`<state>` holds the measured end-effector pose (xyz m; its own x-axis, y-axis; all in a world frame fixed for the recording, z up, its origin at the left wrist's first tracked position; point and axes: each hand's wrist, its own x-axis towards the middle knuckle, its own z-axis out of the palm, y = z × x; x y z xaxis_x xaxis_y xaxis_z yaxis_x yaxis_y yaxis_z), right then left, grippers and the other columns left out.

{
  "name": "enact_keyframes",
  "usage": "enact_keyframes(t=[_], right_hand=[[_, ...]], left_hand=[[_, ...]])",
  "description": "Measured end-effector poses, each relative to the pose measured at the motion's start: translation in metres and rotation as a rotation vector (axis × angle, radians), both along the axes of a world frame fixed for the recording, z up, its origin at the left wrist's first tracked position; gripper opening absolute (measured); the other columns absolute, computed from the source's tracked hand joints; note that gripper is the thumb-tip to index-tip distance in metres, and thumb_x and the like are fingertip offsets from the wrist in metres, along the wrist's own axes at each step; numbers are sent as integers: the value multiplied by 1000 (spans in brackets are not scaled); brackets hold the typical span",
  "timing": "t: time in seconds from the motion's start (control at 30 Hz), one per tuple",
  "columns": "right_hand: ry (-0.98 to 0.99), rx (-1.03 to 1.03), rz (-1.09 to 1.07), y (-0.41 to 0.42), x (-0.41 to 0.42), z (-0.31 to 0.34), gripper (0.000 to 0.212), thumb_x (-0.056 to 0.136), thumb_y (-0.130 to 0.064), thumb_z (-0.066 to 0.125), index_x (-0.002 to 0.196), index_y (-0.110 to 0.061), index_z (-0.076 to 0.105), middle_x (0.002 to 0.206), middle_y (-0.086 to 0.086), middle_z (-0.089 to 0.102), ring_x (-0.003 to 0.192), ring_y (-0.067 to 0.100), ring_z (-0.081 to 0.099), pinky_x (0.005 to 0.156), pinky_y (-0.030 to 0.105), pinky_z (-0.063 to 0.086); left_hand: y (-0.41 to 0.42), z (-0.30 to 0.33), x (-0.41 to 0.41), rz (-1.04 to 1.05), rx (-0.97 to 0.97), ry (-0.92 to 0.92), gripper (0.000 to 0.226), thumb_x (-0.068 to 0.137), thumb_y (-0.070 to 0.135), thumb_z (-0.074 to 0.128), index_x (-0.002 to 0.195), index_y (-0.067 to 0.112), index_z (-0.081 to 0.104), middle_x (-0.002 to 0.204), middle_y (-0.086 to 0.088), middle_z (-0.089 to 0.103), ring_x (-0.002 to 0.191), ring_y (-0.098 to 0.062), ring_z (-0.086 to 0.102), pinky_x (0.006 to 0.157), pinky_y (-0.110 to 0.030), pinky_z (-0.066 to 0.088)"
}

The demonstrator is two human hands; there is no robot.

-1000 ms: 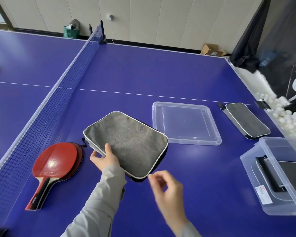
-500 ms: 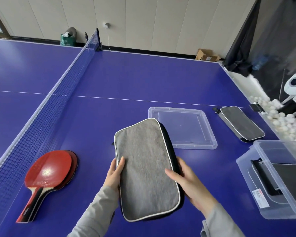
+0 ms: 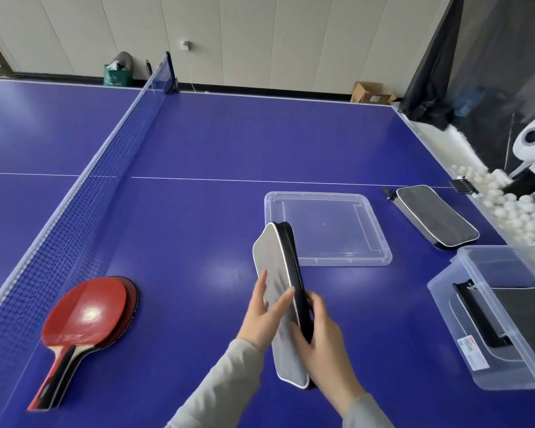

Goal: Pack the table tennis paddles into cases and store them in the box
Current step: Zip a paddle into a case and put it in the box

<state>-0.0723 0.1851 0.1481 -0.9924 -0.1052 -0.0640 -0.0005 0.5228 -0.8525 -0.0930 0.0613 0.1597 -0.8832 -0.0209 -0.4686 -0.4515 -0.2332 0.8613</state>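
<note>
Case (image 3: 277,291), flat half second ago, now being stood on edge above table (image 3: 229,143), zipper side up. Being gripped by left hand (image 3: 261,316) and right hand (image 3: 322,341) at near end. Paddles (image 3: 87,319) being left uncased by net. Risk: case slipping if grip is loosened while zipper is being opened.

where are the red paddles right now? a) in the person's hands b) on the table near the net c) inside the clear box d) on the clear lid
b: the red paddles lie stacked on the blue table beside the net, while both hands hold the grey case.
</note>
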Motion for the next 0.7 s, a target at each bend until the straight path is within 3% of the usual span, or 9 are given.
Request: enact_keyframes(t=[0.1,0.17,0.23,0.3,0.4,0.47,0.53,0.63,0.7], right_hand=[[-40,-7,53,-6,8,-5,43,91,-35,58,114,-63,34,107,-32,63,95,-4,64,75,25,54],[-68,-39,79,-9,11,-8,40,93,-34,55,119,-58,37,111,-32,62,101,-5,62,80,24,53],[-94,-78,83,-9,12,-13,37,96,-33,51,128,-47,41,117,-26,62,108,-4,59,88,26,52],[-122,-104,77,-9,12,-17,37,98,-33,46,134,-42,42,122,-25,60,113,-6,55,93,25,50],[-136,-152,56,-10,12,-21,35,100,-28,42,132,-42,45,124,-22,61,115,-3,56,97,28,49],[-132,-194,45,-10,11,-22,35,101,-24,41,129,-44,48,121,-23,62,114,-2,57,95,22,48],[-143,-222,50,-9,10,-22,36,101,-21,41,125,-47,50,118,-27,62,112,-5,57,88,10,45],[-156,-210,18,4,4,-23,34,100,-21,43,120,-48,51,114,-32,62,108,-14,54,82,0,39],[-170,-190,-47,21,-3,-28,32,99,-18,46,120,-42,52,113,-25,64,104,-13,56,81,2,40]], left_hand=[[7,-3,4,6,27,-27,64,88,27,65,141,45,33,123,23,57,108,0,54,105,-36,41],[5,-6,7,9,38,-29,60,91,22,61,141,42,35,103,25,68,95,-6,64,101,-37,47],[0,-8,11,-30,36,-2,55,94,19,57,139,42,35,83,31,69,79,-1,67,91,-34,53],[-3,-10,12,-48,23,5,54,95,19,55,139,42,34,79,32,68,73,1,67,85,-33,55],[-7,-14,12,-72,0,12,53,95,20,55,138,45,34,84,34,67,78,4,66,89,-41,53],[-11,-15,13,-83,-36,25,54,95,20,56,138,45,35,106,31,65,98,-1,64,91,-45,51],[-20,-18,15,-77,-70,27,55,93,18,58,138,42,37,128,16,57,109,-11,62,87,-45,55],[-46,-29,16,-26,-121,30,54,91,10,60,133,40,44,120,3,62,96,-13,67,76,-42,59],[-71,-39,15,52,-198,11,51,90,2,60,128,34,49,111,-3,65,87,-15,67,70,-41,58]])
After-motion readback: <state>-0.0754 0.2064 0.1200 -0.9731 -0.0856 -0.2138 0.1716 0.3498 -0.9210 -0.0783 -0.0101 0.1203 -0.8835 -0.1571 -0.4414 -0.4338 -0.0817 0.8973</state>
